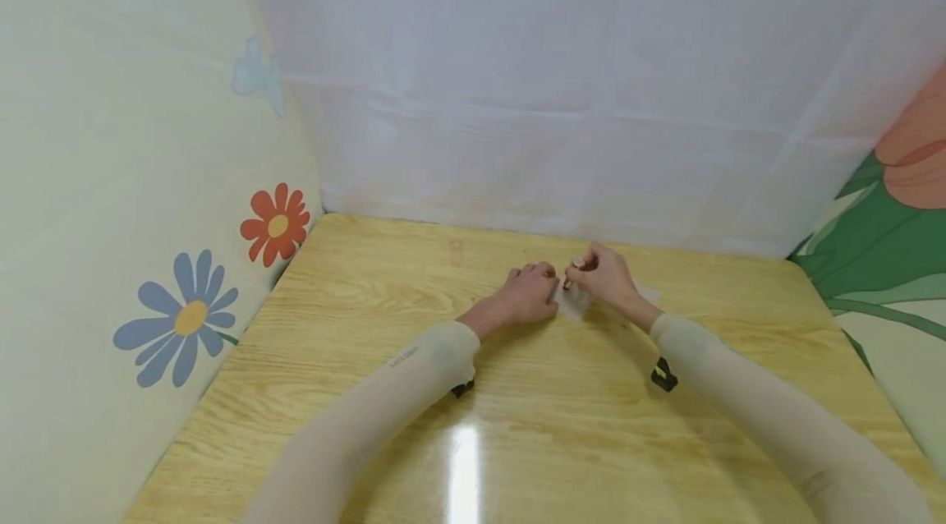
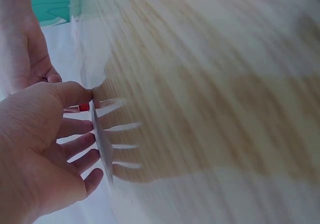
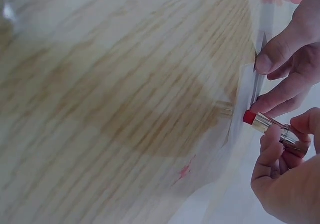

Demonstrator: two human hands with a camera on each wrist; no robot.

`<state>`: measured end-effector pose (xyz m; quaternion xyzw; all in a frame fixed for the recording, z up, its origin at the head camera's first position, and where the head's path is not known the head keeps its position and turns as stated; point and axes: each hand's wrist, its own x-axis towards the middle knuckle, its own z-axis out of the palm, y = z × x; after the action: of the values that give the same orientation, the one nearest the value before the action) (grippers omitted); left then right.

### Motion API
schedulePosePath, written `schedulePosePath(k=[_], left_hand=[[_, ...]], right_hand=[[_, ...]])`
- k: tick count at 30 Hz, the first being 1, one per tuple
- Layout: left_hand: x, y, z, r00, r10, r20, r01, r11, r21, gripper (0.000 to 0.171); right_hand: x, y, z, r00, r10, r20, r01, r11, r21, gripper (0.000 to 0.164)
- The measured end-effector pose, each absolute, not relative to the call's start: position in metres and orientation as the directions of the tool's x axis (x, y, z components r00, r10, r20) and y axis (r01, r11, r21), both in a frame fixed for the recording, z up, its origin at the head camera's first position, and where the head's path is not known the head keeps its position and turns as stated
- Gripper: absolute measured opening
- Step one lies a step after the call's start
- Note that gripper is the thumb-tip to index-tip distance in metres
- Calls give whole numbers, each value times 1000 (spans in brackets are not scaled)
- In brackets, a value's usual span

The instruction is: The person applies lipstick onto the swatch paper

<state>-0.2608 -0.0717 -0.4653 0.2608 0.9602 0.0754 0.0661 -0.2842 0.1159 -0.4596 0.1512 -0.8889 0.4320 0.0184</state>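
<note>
My right hand (image 1: 606, 278) pinches a lipstick (image 3: 270, 125) with a shiny gold and silver case. Its red tip points down at a thin, pale, see-through sheet (image 3: 243, 91) on the table; whether it touches the sheet I cannot tell. To the left, my left hand (image 1: 528, 294) rests its fingers on the near side of that sheet. In the left wrist view, the spread fingertips (image 2: 90, 156) press on the thin edge of the sheet (image 2: 103, 146). The red tip shows just past them.
A light wood table (image 1: 384, 278) lies under both hands, with a pinkish red mark (image 3: 185, 168) on its surface. White cloth (image 1: 517, 80) hangs behind it, and flower-printed cloth (image 1: 148, 179) hangs at the left. Black devices (image 1: 663, 374) are strapped at the wrists.
</note>
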Motion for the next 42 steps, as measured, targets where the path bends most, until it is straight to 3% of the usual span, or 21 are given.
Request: schedulePosePath(k=[27,42], left_hand=[[-265,-64,-467,-876,473,-90,457,875,158,45],[-262,-66,-461,-874,473,-110,446,872,202,47]], right_hand=[[-255,130,-458,-939,-327,104,-292,603,-743,26],[-253,138,-436,-941,-325,100,-293,624,-724,18]])
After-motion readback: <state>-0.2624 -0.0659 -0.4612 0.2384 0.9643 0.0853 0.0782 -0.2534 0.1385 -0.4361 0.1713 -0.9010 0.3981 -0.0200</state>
